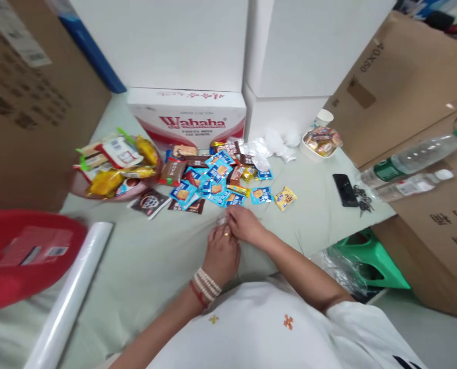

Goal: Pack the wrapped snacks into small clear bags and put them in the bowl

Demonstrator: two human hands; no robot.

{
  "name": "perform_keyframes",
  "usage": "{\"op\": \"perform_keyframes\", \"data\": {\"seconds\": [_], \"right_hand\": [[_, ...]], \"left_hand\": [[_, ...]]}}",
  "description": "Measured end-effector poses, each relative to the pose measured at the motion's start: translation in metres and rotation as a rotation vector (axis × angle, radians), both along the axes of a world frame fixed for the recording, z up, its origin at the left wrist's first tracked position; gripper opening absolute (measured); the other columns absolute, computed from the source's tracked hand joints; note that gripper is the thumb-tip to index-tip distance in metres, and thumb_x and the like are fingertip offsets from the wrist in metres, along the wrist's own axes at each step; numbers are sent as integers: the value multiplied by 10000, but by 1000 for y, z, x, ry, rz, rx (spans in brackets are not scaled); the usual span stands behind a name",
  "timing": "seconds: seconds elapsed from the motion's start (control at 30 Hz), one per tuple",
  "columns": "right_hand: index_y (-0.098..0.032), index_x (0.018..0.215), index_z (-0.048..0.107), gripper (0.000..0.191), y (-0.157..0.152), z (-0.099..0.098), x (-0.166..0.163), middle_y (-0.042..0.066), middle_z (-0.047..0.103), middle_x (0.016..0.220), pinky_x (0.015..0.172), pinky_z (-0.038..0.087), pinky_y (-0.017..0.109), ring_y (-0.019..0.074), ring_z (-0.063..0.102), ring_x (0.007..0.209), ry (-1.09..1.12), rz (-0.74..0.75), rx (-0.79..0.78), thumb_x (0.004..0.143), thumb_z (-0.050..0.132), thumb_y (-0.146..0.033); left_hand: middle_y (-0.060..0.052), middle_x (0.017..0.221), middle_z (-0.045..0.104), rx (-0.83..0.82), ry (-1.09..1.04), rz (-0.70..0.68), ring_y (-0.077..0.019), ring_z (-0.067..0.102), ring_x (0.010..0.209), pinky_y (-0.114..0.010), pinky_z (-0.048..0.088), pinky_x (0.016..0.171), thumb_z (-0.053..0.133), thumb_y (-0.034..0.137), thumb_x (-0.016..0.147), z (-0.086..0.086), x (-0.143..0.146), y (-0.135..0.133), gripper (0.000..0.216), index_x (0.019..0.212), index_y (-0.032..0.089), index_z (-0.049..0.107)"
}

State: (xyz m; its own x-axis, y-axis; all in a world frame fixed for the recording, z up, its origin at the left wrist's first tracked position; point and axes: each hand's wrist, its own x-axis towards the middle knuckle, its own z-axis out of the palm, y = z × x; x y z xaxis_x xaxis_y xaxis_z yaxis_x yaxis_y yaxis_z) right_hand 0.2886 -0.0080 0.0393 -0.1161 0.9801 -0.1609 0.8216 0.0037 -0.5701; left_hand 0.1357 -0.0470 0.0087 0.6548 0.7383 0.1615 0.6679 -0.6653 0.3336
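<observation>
My left hand [221, 253], with bead bracelets at the wrist and a ring, meets my right hand [243, 224] on the pale green table [147, 266]. Both have their fingers pinched together around something small and clear [222, 221] that I cannot make out. Just beyond the fingertips lies a heap of snack packets [213, 182], mostly blue, with brown ones and a yellow packet [285, 197] to the right.
A pink bowl [115, 177] heaped with snacks stands at the left, a white bowl of snacks [320, 142] at the back right. A film roll [70, 297], a red object [20, 256], a phone [344, 189], keys, two water bottles [413, 164], cardboard boxes and a Wahaha carton [187, 115] surround the table.
</observation>
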Motion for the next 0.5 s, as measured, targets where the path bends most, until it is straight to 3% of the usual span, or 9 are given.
{"op": "perform_keyframes", "data": {"seconds": [0.07,0.13,0.2,0.27,0.33,0.4,0.5], "right_hand": [[-159,1022,615,129,3,-6,-6,102,671,1061,822,435,283,200,593,956,-2,53,-29,1005,487,-167],[-150,1088,611,204,-4,-9,-11,118,645,1103,831,452,306,217,585,967,-29,70,4,1029,542,-332],[-144,1148,606,440,-16,-9,-19,144,621,1136,866,474,363,261,571,1008,-110,78,74,960,637,-542],[-130,1194,601,602,-25,-8,-28,165,611,1153,923,480,429,305,550,1053,-218,98,130,853,748,-604],[-108,1236,594,576,-31,-7,-35,170,615,1143,972,471,467,316,539,1063,-293,125,160,849,790,-488],[-103,1282,585,410,-36,-6,-33,165,624,1137,975,477,458,296,543,1051,-289,120,176,926,697,-273],[-157,1246,625,295,-45,-1,0,144,657,1129,937,500,420,265,574,1040,-118,-16,182,969,530,-125]], "left_hand": [[-188,1423,619,-21,-74,-76,-371,494,1392,-600,328,1168,514,252,904,1,-21,0,505,1395,154,580],[-140,1483,587,-35,-141,-60,-338,454,1442,-601,327,1180,481,309,946,3,-48,4,484,1420,235,541],[-110,1376,658,5,-185,7,-339,476,1423,-612,324,1182,485,309,946,3,-77,8,350,1260,286,637],[-109,1210,721,65,-194,82,-367,532,1358,-631,345,1158,504,299,932,-1,-104,10,225,1059,271,688],[-124,1114,739,84,-178,128,-393,581,1290,-627,412,1098,523,314,922,-10,-129,8,193,994,238,684],[-126,1082,748,76,-156,147,-407,605,1261,-611,458,1048,534,338,905,-22,-149,-1,200,980,234,687],[-113,1046,766,76,-141,192,-430,652,1201,-604,500,970,565,361,844,-42,-171,-21,195,955,268,696]]}}
